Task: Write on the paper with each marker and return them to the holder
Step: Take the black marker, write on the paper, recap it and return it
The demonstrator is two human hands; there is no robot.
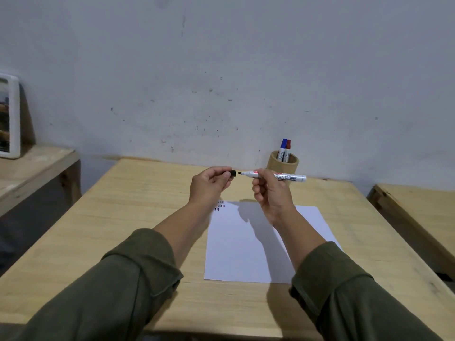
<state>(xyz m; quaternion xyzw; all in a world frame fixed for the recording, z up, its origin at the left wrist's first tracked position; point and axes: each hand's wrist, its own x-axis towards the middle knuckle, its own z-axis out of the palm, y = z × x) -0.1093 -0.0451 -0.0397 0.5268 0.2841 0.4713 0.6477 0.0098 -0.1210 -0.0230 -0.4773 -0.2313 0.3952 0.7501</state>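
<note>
The marker point(275, 176), white-barrelled with a dark tip, is held level in the air above the far edge of the paper point(258, 244), its bare tip pointing toward the left hand. The right hand point(269, 193) is closed around the middle of the barrel. The left hand point(210, 184) pinches the black cap point(232, 173) between its fingertips, the cap's open end facing the tip with a small gap between them, so cap and marker are apart. Whether the cap is coming off or going back on cannot be told.

Below the hands, the paper lies flat on the wooden table point(123, 217). A few short rows of small dark and reddish strokes point(219, 206) sit at its far left corner, just beneath the left hand; most of the sheet is blank.

Beyond the right hand, against the wall, stands a cardboard tube holder point(283, 166) with 2 capped markers upright in it, 1 blue point(283, 146) and 1 red point(288, 148).

Judging by the strokes, some writing is done; this marker has yet to go back in the holder.
</note>
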